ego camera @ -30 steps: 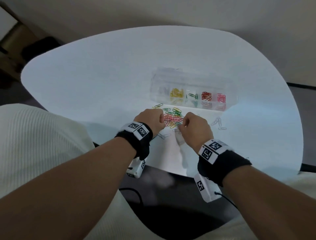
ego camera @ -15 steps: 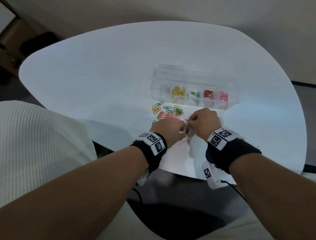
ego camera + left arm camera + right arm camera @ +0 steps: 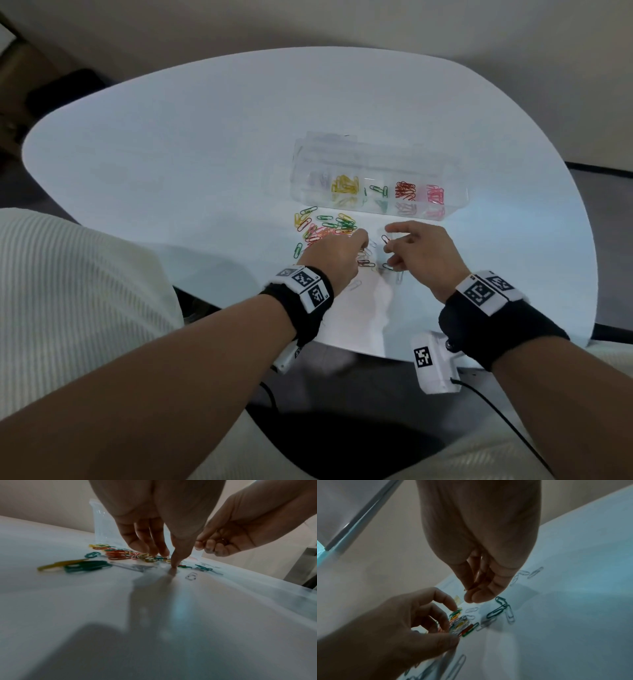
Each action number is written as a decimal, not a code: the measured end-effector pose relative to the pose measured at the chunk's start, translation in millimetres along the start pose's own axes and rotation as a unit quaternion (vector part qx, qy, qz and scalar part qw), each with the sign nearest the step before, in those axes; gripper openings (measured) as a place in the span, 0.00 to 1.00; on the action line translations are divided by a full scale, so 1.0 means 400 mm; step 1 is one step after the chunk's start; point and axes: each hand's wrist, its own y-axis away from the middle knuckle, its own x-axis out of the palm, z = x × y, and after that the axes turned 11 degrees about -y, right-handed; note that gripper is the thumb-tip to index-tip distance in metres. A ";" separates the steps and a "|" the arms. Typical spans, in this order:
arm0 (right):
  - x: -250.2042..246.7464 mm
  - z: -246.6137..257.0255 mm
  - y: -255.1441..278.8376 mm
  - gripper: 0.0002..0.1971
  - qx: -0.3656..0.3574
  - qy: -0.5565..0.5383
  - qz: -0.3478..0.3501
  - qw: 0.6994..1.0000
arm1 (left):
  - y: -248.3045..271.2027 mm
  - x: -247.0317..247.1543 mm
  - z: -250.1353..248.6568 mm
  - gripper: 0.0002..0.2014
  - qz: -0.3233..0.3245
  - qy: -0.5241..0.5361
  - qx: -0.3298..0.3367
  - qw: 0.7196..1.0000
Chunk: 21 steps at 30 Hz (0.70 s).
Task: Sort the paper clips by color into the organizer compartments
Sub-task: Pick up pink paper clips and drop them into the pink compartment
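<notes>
I see the clear plastic organizer [image 3: 376, 161] lying flat on the far side, its row of compartments holding pale clips [image 3: 318, 179] at the left end, then yellow [image 3: 345, 185], green [image 3: 378, 190], red [image 3: 405, 191] and pink [image 3: 434, 194]. Just in front of it, the unsorted pile of paper clips [image 3: 325, 229] spreads flat in mixed green, yellow, red and pink. A few pale clips [image 3: 511, 614] and green ones [image 3: 498, 609] lie scattered beside the pile. One dark red clip [image 3: 386, 238] is pinched, off the surface.
</notes>
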 end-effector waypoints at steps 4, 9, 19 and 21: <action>-0.004 -0.007 0.014 0.13 0.070 -0.125 0.009 0.990 | 0.006 0.002 -0.003 0.14 -0.058 -0.060 0.029 0.996; -0.015 -0.019 0.021 0.12 0.129 -0.190 -0.015 0.973 | -0.003 0.000 -0.006 0.13 -0.022 -0.124 0.046 0.991; -0.010 -0.025 0.025 0.11 0.149 -0.228 -0.012 0.962 | -0.020 -0.007 0.000 0.10 0.043 -0.145 0.062 0.986; -0.009 -0.027 0.025 0.11 0.149 -0.224 -0.013 0.963 | -0.023 -0.009 -0.002 0.09 0.052 -0.155 0.066 0.984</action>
